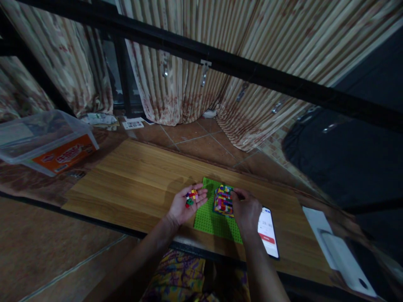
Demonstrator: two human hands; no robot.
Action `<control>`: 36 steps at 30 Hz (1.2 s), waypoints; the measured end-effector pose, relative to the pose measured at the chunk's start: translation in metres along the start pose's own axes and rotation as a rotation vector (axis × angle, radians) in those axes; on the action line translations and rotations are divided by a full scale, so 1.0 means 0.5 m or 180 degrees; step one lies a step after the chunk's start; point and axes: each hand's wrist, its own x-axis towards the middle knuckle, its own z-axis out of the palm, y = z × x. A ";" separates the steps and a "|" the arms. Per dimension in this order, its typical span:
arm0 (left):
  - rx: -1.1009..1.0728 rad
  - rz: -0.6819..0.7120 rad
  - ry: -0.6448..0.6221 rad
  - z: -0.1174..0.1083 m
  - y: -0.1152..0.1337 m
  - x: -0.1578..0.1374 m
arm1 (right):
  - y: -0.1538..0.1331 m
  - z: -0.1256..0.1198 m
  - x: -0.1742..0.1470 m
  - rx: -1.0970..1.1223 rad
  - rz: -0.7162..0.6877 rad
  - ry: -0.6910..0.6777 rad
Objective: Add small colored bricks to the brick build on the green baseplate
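Observation:
My left hand (185,205) is palm up with its fingers stretched out, holding several small loose toy bricks (191,196) in red, yellow, white, green and other colours. It is over the left edge of a green studded baseplate (210,224). On that plate stands a block-shaped stack of many-coloured toy bricks (223,199), built in layers. My right hand (247,205) is at the stack's right side, thumb and fingers closed together at its upper right edge. What lies between those fingertips is hidden, and the hand covers part of the stack.
A phone with a lit screen (268,235) lies right of the baseplate on the wooden board (132,180). A clear plastic bin with an orange label (63,155) stands at the left. A white object (340,251) lies at the right. A dark metal bar (189,44) crosses before striped curtains (201,100).

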 end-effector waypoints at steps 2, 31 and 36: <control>0.0002 -0.0012 0.0010 0.000 0.000 0.000 | 0.000 0.001 0.000 0.0061 0.0075 -0.0034; 0.0058 -0.0016 -0.0005 0.005 0.001 0.000 | 0.024 0.019 0.015 0.0824 0.0751 0.0033; 0.0010 -0.0041 -0.0077 0.000 0.002 0.000 | 0.020 0.014 0.012 0.0907 0.0815 -0.0004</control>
